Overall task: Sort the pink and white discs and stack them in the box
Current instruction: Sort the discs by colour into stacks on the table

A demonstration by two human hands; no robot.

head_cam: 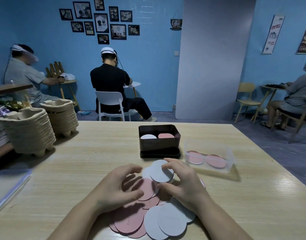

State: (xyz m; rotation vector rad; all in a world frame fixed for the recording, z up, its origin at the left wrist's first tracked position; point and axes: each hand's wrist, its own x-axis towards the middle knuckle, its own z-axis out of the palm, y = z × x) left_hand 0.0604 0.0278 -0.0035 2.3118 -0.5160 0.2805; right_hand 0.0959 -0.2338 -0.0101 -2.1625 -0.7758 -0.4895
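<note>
A loose heap of pink discs (pixel 131 220) and white discs (pixel 169 222) lies on the table in front of me. My right hand (pixel 183 181) grips a small stack of white discs (pixel 161 172) between thumb and curled fingers, just above the heap. My left hand (pixel 117 184) hovers over the pink discs with fingers loosely curled, holding nothing. Beyond the hands stands a dark box (pixel 159 144) with a white stack (pixel 148 137) on its left and a pink stack (pixel 166 135) on its right.
A clear plastic box (pixel 223 153) holding pink discs sits right of the dark box. Two tall stacks of pulp cup trays (pixel 29 134) stand at the table's left. A plastic sleeve (pixel 8 186) lies at the left edge. People sit at tables behind.
</note>
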